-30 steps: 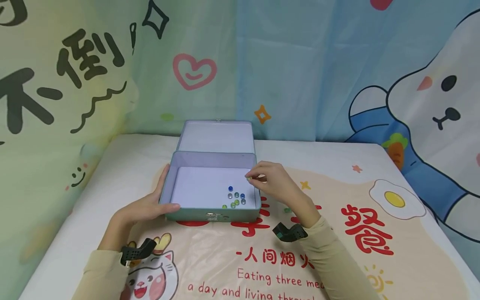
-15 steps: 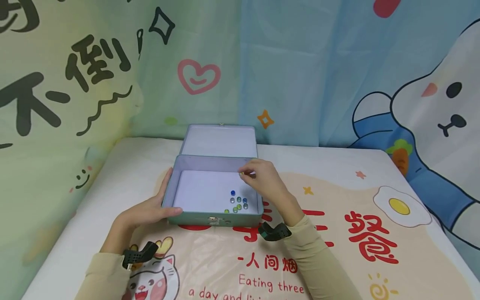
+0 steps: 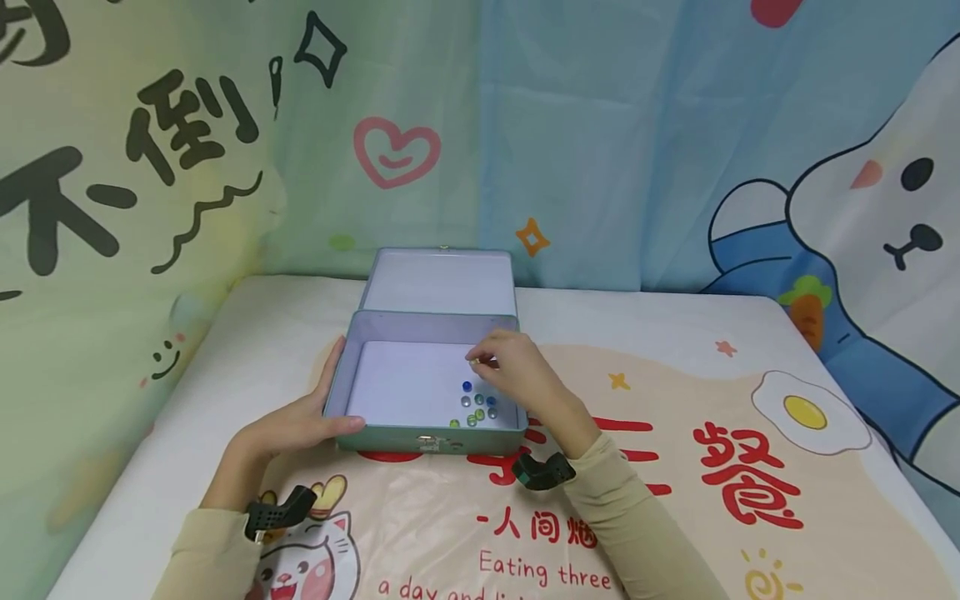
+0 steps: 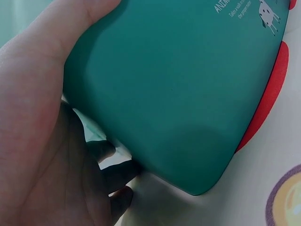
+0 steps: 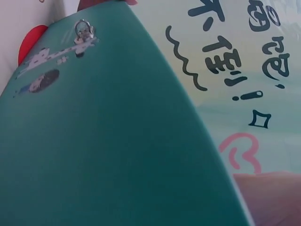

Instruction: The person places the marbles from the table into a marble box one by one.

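Observation:
A green tin box with a pale inside stands on the table, its hinged lid tipped back. Several glass marbles, blue, green and clear, lie in its front right part. My left hand grips the box's left front corner, thumb at the front and fingers along the side; the left wrist view shows that hand against the green wall. Over the right part of the box, my right hand pinches a small yellowish marble between thumb and forefinger. In the right wrist view the box wall hides those fingertips.
A printed cloth with red lettering, a cat and a fried egg covers the table. Behind it hangs a blue-green curtain with a cartoon rabbit. The raised lid stands at the back of the box.
My right hand has moved left from the box's right rim to over its inside, still pinching the marble. The left hand stays at the corner. The head view has shifted slightly.

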Tool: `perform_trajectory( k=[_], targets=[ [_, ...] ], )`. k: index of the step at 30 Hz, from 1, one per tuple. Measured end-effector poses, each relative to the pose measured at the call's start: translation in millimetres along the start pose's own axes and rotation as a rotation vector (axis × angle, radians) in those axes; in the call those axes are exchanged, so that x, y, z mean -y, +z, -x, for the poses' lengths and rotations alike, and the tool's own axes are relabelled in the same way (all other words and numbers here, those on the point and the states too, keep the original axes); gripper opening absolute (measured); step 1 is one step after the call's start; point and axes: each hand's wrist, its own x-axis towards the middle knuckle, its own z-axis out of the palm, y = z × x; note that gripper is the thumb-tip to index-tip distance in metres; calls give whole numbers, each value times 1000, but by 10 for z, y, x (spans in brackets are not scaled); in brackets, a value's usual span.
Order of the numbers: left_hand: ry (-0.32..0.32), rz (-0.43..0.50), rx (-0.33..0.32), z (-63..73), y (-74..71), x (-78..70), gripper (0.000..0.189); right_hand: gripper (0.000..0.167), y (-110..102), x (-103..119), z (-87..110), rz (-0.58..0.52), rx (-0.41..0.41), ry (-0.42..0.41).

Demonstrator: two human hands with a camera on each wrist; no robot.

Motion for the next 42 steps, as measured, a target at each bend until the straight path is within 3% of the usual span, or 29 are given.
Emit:
perform_trajectory(
  k=[8, 15, 28, 42],
  targets=[
    [8, -1, 4, 21, -23, 2, 110, 12, 63, 135, -27, 67, 71, -97],
    [17, 4, 3, 18, -35, 15, 110, 11, 131, 214, -60, 62, 140, -192],
    [0, -12, 6, -18, -45, -14, 109, 7, 194, 178, -53, 207, 312, -239],
    [-3, -4, 9, -6, -26, 24, 108, 6, 252, 163, -56, 245, 362, -290]
  ],
)
